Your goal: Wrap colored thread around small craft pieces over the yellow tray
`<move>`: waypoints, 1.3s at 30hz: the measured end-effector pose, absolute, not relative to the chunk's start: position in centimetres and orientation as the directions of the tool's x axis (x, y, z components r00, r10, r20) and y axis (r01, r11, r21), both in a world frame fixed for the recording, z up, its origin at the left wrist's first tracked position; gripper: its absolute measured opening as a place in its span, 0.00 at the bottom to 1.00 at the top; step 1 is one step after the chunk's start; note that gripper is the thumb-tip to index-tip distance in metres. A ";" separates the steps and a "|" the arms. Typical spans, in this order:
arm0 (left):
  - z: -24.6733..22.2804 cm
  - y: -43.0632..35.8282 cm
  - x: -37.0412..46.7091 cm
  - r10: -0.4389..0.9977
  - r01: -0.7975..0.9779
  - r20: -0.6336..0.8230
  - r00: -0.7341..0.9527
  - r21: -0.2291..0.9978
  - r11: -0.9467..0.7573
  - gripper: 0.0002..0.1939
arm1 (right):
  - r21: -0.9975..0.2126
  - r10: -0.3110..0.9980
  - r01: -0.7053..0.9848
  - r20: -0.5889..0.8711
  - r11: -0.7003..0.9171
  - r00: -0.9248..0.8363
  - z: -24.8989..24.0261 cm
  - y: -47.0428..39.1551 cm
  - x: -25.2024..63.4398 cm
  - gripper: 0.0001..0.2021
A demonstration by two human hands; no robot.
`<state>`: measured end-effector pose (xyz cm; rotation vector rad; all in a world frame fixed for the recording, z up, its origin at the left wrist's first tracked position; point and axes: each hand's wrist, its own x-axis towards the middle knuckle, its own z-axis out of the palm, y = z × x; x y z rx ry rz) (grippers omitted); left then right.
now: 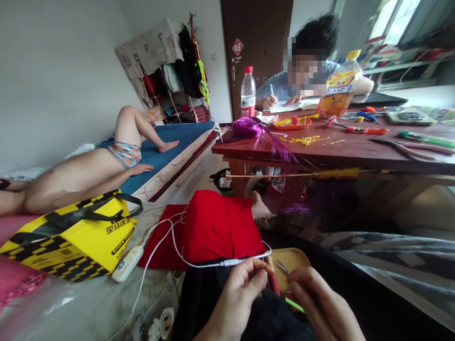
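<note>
Low in the middle, over a black-clothed lap, my left hand point(245, 286) is closed in a pinch; whatever sits between its fingertips is too small to make out. To its right, my right hand point(318, 300) is curled closed. A slim pointed metal tool point(282, 266) shows at its fingertips; I cannot tell whether it is held or lies on the tan tray point(300, 257) behind. A red stick-like piece point(273, 283) and a bright green strip point(295, 305) show between the hands. Red cloth point(220, 227) lies just beyond, crossed by a white cable point(209, 264).
A red-brown table point(256, 148) holds purple strands point(247, 128), yellow bits point(307, 140), pliers point(405, 148), a water bottle point(248, 94) and a tea bottle point(339, 90). Another person point(316, 42) writes there. Someone lies at left point(78, 177) by a yellow bag point(88, 241).
</note>
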<state>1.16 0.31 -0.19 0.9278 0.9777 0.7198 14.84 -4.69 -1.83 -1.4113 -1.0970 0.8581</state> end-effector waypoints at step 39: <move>-0.1 -0.7 0.4 0.907 0.079 -0.124 0.403 0.992 0.101 0.13 | -0.737 0.837 0.577 0.524 0.351 0.159 -1.9 -6.2 14.4 0.09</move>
